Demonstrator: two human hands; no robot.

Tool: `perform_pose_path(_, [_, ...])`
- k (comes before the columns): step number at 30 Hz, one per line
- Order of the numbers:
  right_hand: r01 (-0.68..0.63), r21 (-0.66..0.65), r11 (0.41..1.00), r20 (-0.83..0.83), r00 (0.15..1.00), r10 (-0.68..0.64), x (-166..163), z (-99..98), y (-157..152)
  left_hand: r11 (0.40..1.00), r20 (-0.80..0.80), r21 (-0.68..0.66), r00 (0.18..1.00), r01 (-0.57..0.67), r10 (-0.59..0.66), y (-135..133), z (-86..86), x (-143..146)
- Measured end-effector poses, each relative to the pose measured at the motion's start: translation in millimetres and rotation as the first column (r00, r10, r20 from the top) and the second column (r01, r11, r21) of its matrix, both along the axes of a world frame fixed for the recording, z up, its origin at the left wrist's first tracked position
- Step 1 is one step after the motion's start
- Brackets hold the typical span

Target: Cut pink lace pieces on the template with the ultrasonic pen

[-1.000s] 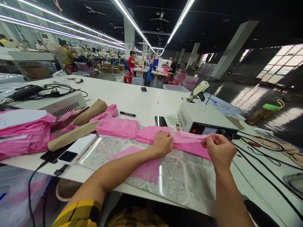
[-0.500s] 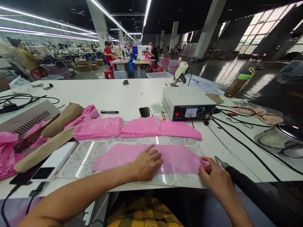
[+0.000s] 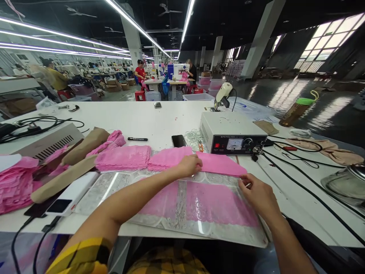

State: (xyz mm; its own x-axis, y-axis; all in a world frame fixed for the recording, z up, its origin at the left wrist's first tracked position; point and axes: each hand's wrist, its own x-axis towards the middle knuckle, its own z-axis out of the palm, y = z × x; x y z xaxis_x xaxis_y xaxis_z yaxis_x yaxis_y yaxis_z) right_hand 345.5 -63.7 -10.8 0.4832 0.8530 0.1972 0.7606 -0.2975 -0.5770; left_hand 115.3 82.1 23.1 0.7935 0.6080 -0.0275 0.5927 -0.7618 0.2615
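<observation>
My left hand (image 3: 189, 166) reaches over the board with its fingers curled at the left end of the right-hand pink fabric stack (image 3: 221, 163). At that stack's right corner, my right hand (image 3: 258, 192) pinches the fabric edge between thumb and fingers. Two more pink fabric stacks (image 3: 122, 158) lie in a row to the left, the middle one partly behind my left hand. Nearer to me, pink shapes (image 3: 221, 203) lie flat on a glossy, marbled board (image 3: 181, 209), a bare strip between them. My left forearm hides part of the left shape.
A control box (image 3: 234, 131) with a dial stands behind the stacks, its cables running right. Nearby lie a phone (image 3: 178, 141), a marker (image 3: 137, 139) and orange-handled snips (image 3: 200, 146). A white power bank (image 3: 72, 194) and heaped pink fabric (image 3: 18, 186) are at left. A glass pot (image 3: 343, 186) stands right.
Both hands have moved from the pink fabric on the board away from me to the right-hand stack. A bare strip now shows between the pink shapes, and the board sits turned slightly.
</observation>
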Motion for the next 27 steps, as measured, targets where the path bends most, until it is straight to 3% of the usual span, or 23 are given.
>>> perform_pose_path(4, [-0.021,0.004,1.0,-0.029,0.999,0.021,17.1,-2.8,13.9,0.997,-0.052,-0.074,0.999,0.001,-0.004,23.7,-2.3,15.6])
perform_pose_path(11, [-0.096,0.039,0.995,-0.039,0.994,0.098,37.7,-10.2,28.4,0.989,-0.022,-0.147,1.0,0.003,-0.006,31.0,-8.4,15.5])
perform_pose_path(20, [-0.364,0.15,0.919,0.079,0.931,0.356,-1.7,-20.6,55.2,0.965,0.089,-0.262,0.996,0.014,0.01,42.6,-0.9,18.8])
perform_pose_path(27, [-0.387,0.182,0.904,0.297,0.898,0.325,-8.9,-29.5,65.4,0.949,0.156,-0.304,0.987,0.083,-0.036,41.9,23.7,15.1])
